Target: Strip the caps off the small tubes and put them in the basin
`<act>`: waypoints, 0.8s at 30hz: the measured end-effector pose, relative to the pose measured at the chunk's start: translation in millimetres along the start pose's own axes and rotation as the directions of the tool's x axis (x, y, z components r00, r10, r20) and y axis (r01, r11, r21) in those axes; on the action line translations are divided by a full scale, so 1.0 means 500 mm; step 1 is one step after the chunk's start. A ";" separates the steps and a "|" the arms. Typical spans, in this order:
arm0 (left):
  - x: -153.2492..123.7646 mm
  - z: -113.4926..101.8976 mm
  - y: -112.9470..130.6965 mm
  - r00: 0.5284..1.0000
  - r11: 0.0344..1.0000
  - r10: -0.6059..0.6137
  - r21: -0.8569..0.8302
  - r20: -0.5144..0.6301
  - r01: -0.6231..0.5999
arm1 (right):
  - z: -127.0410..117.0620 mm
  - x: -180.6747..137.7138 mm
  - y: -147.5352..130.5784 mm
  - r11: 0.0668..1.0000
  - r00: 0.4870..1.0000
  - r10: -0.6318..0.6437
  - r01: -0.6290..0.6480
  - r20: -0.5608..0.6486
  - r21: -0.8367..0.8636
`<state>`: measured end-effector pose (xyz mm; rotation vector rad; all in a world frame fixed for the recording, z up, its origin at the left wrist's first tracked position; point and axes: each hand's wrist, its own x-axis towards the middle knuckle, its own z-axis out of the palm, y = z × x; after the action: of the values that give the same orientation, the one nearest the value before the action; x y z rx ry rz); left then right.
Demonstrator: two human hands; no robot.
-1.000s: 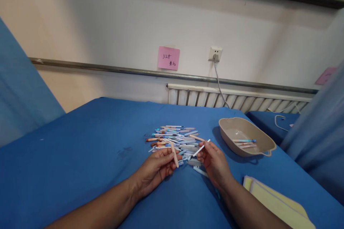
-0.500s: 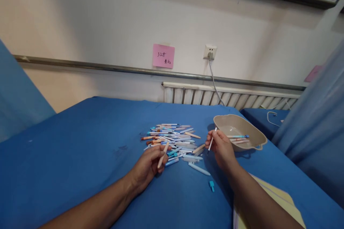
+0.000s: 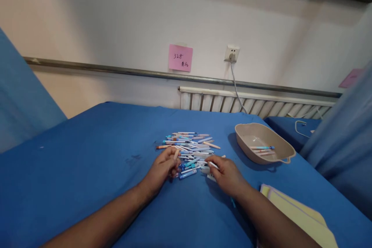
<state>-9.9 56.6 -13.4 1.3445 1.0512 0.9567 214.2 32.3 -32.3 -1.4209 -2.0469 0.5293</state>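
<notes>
My left hand [image 3: 159,167] is closed around a beige pen barrel [image 3: 176,154] at the left edge of a heap of pen parts [image 3: 200,149]. Between the thumb and fingers of my right hand [image 3: 229,175] is a thin white pen refill [image 3: 214,165], over the heap's right front. Barrels in pale blue, grey and beige lie in the heap, mixed with white refills and blue, teal and orange-brown pieces. Near the heap's front lies a blue barrel [image 3: 187,174]. A small teal piece [image 3: 233,202] shows partly beneath my right forearm.
A beige basin [image 3: 240,139] with several pens inside stands to the right on the blue cloth [image 3: 95,162]. Yellow sheets [image 3: 302,217] lie at the front right, partly under my right arm. Behind are a radiator [image 3: 215,102], a rail and a plugged-in cable.
My right hand has moved left with the refill, from beside the basin to over the heap. My left hand has shifted slightly, still holding the beige barrel. The view has turned a little.
</notes>
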 end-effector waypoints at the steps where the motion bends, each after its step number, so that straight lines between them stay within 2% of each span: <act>1: -0.001 -0.001 0.000 0.998 0.984 0.055 0.168 0.018 -0.057 | -0.002 -0.001 -0.003 0.998 0.999 0.002 0.000 0.033 -0.068; 2: -0.004 -0.001 0.001 0.992 0.929 0.111 0.350 0.057 -0.124 | -0.003 -0.002 -0.007 0.989 0.997 0.004 0.006 0.071 -0.145; 4: -0.012 0.000 0.005 0.969 0.730 0.177 0.637 0.174 -0.248 | -0.004 -0.003 -0.017 0.956 0.989 0.010 0.035 0.151 -0.292; 6: -0.022 0.002 0.007 0.950 0.567 0.169 0.763 0.262 -0.311 | -0.003 -0.004 -0.029 0.917 0.978 0.013 0.071 0.206 -0.392; 8: -0.030 0.006 0.004 0.943 0.495 0.137 0.804 0.302 -0.329 | 0.000 -0.005 -0.039 0.889 0.972 0.016 0.093 0.234 -0.447; 10: -0.036 0.010 -0.001 0.940 0.468 0.121 0.816 0.320 -0.338 | 0.002 -0.007 -0.044 0.878 0.967 0.022 0.102 0.252 -0.467; 14: -0.044 0.013 -0.011 0.926 0.476 0.122 0.798 0.357 -0.371 | 0.001 -0.012 -0.044 0.898 0.957 0.006 0.123 0.290 -0.423; 17: -0.045 0.013 -0.011 0.919 0.465 0.121 0.796 0.376 -0.387 | 0.000 -0.009 -0.045 0.914 0.960 0.023 0.093 0.279 -0.395; 21: -0.036 0.015 -0.008 0.930 0.412 0.111 0.835 0.352 -0.365 | 0.004 -0.001 -0.048 0.926 0.971 0.008 0.083 0.240 -0.369; 24: -0.027 0.015 -0.009 0.940 0.432 0.142 0.835 0.310 -0.341 | 0.012 0.001 -0.050 0.927 0.964 -0.032 0.128 0.265 -0.353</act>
<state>-6.4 41.4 -17.9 2.4802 1.2758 0.3923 192.6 24.1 -21.1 -1.5319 -2.5032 0.3151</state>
